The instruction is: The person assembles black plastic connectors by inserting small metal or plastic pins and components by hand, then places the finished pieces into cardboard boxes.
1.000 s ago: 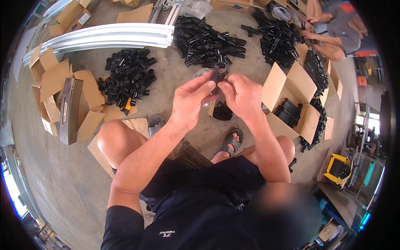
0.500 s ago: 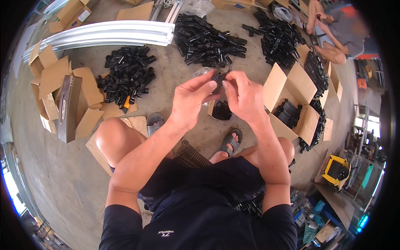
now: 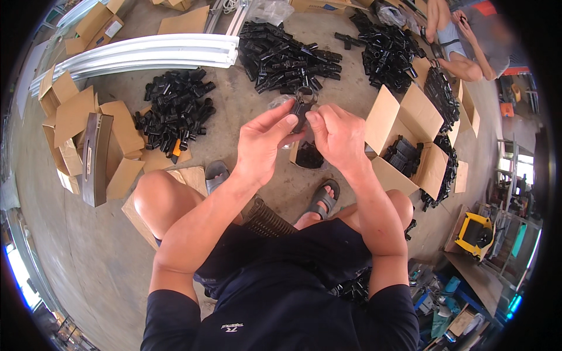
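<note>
Up in front of me, my left hand [image 3: 260, 140] grips a black ring-ended fitting [image 3: 301, 111] between thumb and fingers. The fitting's round open ring points away from me. My right hand [image 3: 341, 134] is closed at the fitting's right side, its thumb and curled forefinger pressed against it. Whether a smaller piece sits inside those right fingers is hidden. Below the hands, a small open box [image 3: 310, 154] holds little black parts.
Piles of black fittings lie at the left [image 3: 175, 108], the middle [image 3: 284, 55] and the far right [image 3: 386, 52]. An open carton [image 3: 383, 120] holds dark parts. White metal rails [image 3: 152, 50] cross the far left. Another person [image 3: 477, 47] sits at the far right, hands raised.
The view has shifted slightly. Both hands stay at the fitting, and my right hand's fingers have curled tighter against its side. The other person's hands have moved a little.
</note>
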The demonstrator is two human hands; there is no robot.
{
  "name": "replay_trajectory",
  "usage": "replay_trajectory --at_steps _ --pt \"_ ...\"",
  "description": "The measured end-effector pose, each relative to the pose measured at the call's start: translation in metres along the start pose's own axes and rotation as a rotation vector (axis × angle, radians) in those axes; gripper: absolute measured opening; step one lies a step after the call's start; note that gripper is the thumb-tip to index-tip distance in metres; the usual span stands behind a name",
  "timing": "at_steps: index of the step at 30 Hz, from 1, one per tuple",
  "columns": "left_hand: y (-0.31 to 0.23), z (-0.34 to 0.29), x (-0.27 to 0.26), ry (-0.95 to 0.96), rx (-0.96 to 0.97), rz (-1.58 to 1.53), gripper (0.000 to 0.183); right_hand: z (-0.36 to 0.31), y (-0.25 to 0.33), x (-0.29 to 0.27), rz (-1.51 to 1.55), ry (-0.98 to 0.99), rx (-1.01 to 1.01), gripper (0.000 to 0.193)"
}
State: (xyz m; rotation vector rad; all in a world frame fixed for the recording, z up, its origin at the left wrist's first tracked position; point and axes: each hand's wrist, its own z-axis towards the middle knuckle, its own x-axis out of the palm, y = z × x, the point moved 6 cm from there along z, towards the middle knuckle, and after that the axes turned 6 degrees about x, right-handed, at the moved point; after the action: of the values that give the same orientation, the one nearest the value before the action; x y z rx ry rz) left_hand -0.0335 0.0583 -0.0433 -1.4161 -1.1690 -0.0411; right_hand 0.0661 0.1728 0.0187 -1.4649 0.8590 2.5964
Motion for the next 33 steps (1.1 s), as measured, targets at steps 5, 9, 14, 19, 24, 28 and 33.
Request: replay_trajectory --at_steps 5,9,14,19,24,28,33 --pt "0.0 0.002 0.0 0.019 -0.005 -0.015 0.033 0.006 0.005 -0.01 0.166 -0.05 0.057 0.016" --pt "0.001 -0.002 -0.001 0.012 -0.013 -0.017 0.033 -0.002 -0.002 0.004 0.026 -0.063 -0.008 0.012" --pt "0.003 0.001 0.002 0.01 -0.018 -0.027 0.034 0.006 -0.001 -0.014 0.233 -0.093 0.073 0.011" --pt "0.003 0.001 -0.006 -0.001 -0.011 -0.032 0.034 0.003 0.002 0.0 0.098 -0.071 0.003 0.018" --pt "0.014 0.015 -0.037 -0.165 0.042 0.01 0.032 0.003 -0.017 0.001 0.084 -0.081 0.119 0.032" --pt "0.005 0.044 -0.113 -0.423 0.262 0.071 0.051 0.002 -0.027 0.002 0.025 0.023 0.165 0.032" --pt "-0.013 0.058 -0.157 -0.712 0.369 0.253 0.074 0.006 -0.041 -0.026 0.004 -0.015 0.251 0.028"
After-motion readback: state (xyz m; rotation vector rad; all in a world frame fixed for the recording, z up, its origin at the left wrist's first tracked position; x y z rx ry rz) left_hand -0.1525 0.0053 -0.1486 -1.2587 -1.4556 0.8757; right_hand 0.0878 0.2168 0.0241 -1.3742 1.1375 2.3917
